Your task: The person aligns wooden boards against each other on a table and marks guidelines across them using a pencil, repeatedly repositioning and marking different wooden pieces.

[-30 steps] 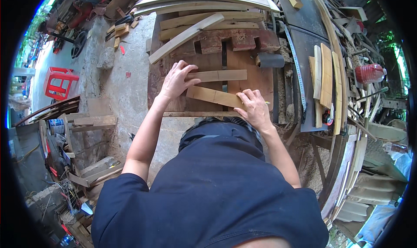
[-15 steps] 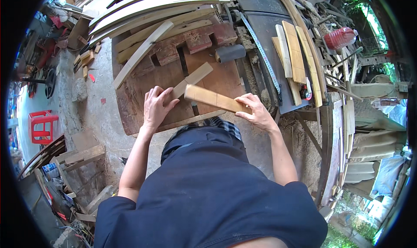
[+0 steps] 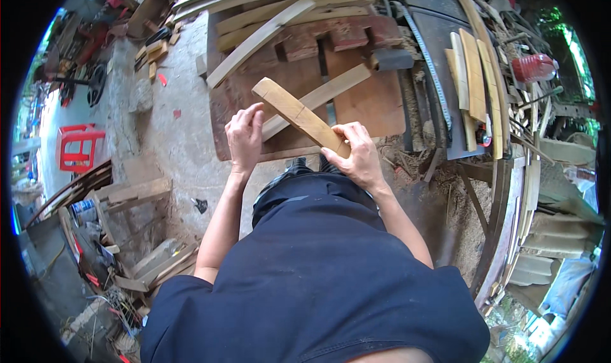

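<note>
My right hand (image 3: 358,154) grips the near end of a thick wooden block (image 3: 298,113) with dark lines marked across its top. The block slants up to the left above the bench. Close to its far end, my left hand (image 3: 244,139) is raised with loosely bent fingers and nothing visible in it. A paler wooden strip (image 3: 340,86) lies on the brown wooden bench top (image 3: 372,111) beneath, partly hidden by the block.
A longer wooden strip (image 3: 261,41) leans at the bench's far left, near a notched reddish beam (image 3: 350,35). A dark grey cylinder (image 3: 393,59) lies right of it. Several cut pieces (image 3: 472,76) and a tape measure (image 3: 423,51) rest at right. A red stool (image 3: 79,148) stands left.
My left hand has come off the pale strip. The block in my right hand has swung to a steeper slant, its far end lifted up and left. The view has shifted left.
</note>
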Tool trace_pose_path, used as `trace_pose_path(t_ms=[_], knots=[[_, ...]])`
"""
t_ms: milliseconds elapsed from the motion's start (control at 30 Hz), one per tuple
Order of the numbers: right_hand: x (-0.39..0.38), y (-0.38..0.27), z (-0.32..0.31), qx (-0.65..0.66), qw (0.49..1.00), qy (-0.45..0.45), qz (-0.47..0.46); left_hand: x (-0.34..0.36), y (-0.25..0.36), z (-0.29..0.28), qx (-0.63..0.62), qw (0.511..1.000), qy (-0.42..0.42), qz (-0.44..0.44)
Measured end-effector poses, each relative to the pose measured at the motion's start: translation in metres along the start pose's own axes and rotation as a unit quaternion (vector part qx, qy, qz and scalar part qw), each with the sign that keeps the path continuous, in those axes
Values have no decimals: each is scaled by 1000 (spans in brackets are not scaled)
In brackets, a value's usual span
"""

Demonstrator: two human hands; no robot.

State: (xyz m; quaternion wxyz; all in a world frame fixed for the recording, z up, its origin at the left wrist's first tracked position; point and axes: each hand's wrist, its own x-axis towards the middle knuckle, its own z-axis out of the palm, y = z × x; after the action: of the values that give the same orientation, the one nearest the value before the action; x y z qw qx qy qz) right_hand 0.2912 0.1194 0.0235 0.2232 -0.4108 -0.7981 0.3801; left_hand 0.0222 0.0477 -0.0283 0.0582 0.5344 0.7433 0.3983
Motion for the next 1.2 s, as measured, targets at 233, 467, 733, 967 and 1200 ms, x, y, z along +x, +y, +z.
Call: trace_pose_path(t_ms=[233,467,733,967,1200], knots=[[-14,-23,64,-108,993,15,-48,-1,-15,-14,-360,889,-21,-281],[-14,-32,82,-146,985,88,-28,36,-25,-5,-280,932,-96,-207],[-1,-23,83,-157,976,153,-2,57,-4,13,-135,978,-120,-107],[-6,-17,68,-119,976,176,50,0,2,10,18,991,-95,91],[-8,-17,70,-130,977,163,45,-29,0,-6,69,981,-138,120]])
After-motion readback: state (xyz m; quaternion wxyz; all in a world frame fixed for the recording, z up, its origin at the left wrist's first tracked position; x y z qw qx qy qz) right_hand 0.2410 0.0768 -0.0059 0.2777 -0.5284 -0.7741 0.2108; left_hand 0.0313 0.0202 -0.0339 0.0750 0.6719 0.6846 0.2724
